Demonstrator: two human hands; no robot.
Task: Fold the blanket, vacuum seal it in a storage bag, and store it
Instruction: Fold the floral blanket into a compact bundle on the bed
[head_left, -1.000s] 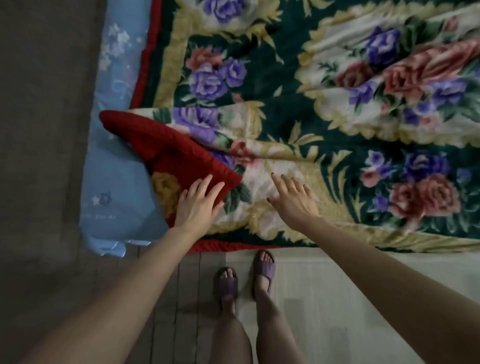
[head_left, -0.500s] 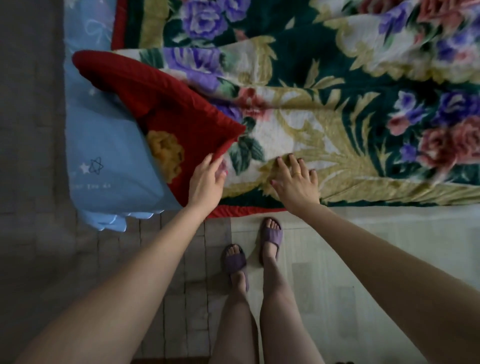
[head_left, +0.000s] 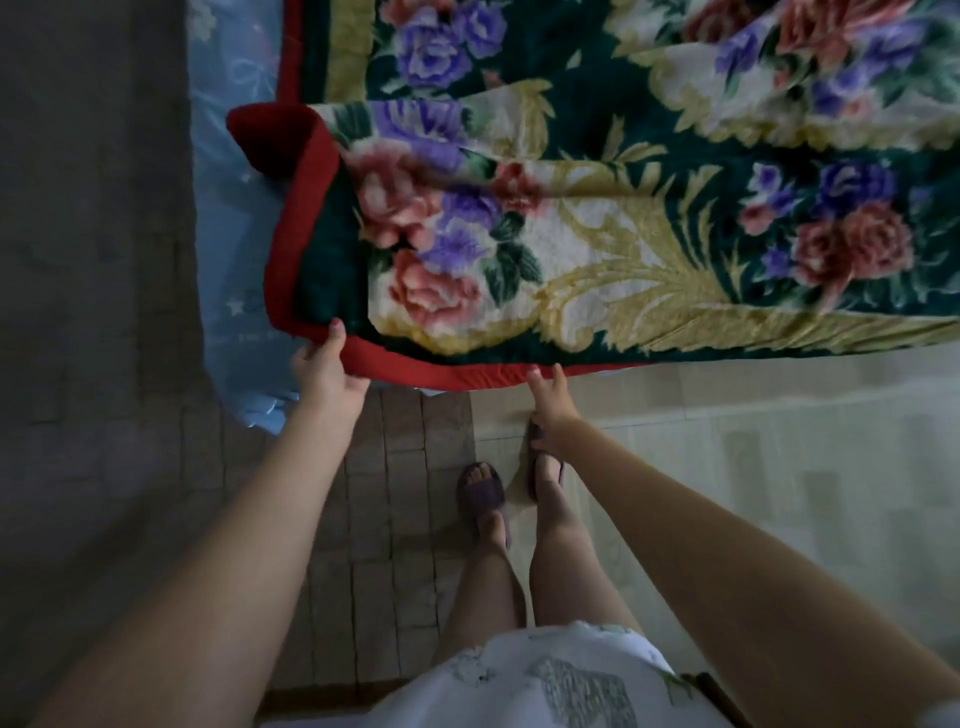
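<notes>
Folding had barely begun: the blanket (head_left: 649, 218) lay spread across the bed (head_left: 234, 291), rumpled, with a red corner turned up at its left side and its red border running along the bed's near edge. The left hand (head_left: 327, 369) pinched the near-left corner, thumb on top of the border, while the right hand (head_left: 553, 410) reached for the same edge with fingers loosely extended, gripping nothing. No storage bag or vacuum was visible, so I judged folding, sealing and storing all remained.
</notes>
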